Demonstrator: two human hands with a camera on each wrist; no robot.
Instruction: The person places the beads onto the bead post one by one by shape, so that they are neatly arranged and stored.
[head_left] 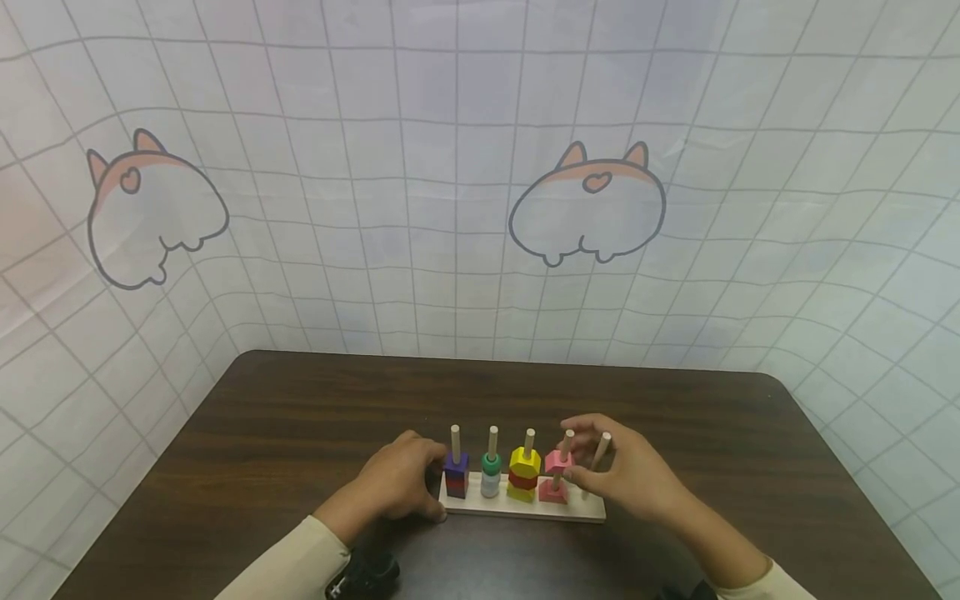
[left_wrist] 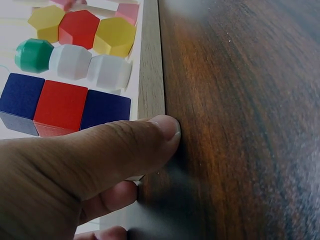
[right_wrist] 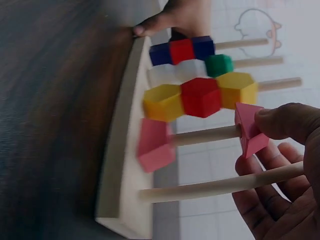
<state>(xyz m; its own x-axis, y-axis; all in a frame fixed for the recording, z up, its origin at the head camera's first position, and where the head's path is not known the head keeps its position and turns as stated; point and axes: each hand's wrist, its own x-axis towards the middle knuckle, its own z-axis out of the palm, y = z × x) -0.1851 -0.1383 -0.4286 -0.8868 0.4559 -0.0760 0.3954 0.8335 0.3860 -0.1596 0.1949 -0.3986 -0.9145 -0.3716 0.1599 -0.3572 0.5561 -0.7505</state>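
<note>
A wooden peg stacker's base (head_left: 525, 510) lies on the table with a row of upright pegs. My left hand (head_left: 401, 477) holds its left end, thumb along the front edge (left_wrist: 155, 75). My right hand (head_left: 626, 471) pinches a pink block (right_wrist: 248, 129) partway up the fourth peg, apart from another pink block (right_wrist: 156, 145) at its foot. The rightmost peg (right_wrist: 220, 189) is bare and passes by the right hand's fingers. Blue and red cubes (left_wrist: 61, 106), white and green beads (left_wrist: 70, 62), and yellow and red hexagonal blocks (right_wrist: 200, 97) fill the first three pegs.
The dark wooden table (head_left: 315, 408) extends around the stacker. Behind it hangs a white gridded cloth (head_left: 450, 317) with cartoon drawings. A dark object (head_left: 363, 575) sits by the left wrist at the near side.
</note>
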